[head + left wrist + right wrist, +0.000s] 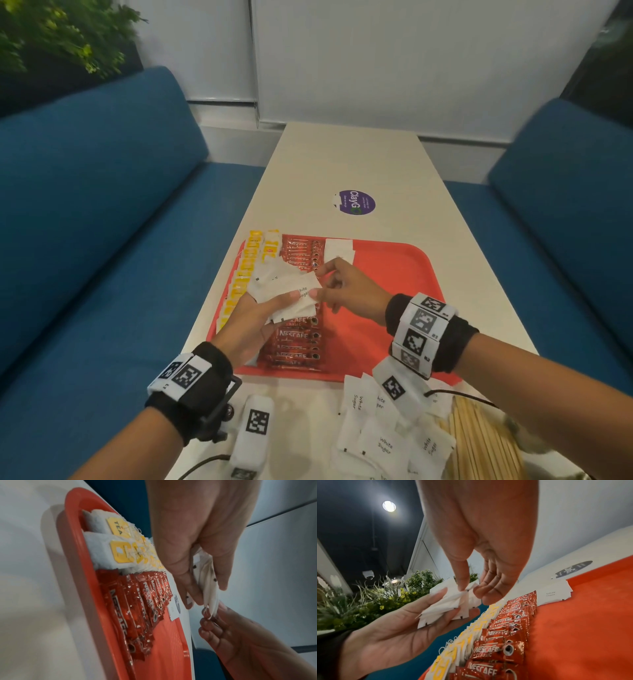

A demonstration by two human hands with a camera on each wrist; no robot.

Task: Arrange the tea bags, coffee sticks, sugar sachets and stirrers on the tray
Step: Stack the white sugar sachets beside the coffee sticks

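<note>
My left hand [274,305] holds a fanned bunch of white sugar sachets [286,291] above the red tray [394,274]. My right hand [329,284] pinches the edge of one sachet in that bunch [465,589] with thumb and forefinger. On the tray, yellow-tagged tea bags [243,274] run down the left edge and red coffee sticks [301,339] lie in a column beside them. One sugar sachet [338,250] lies at the tray's far edge. More sugar sachets [383,442] and wooden stirrers [479,442] lie on the table in front of the tray.
The tray sits on a long white table [342,164] with a purple round sticker [356,202] beyond it. Blue sofas [85,205] flank the table on both sides. The right half of the tray is bare red plastic. Plants [51,34] stand at the far left.
</note>
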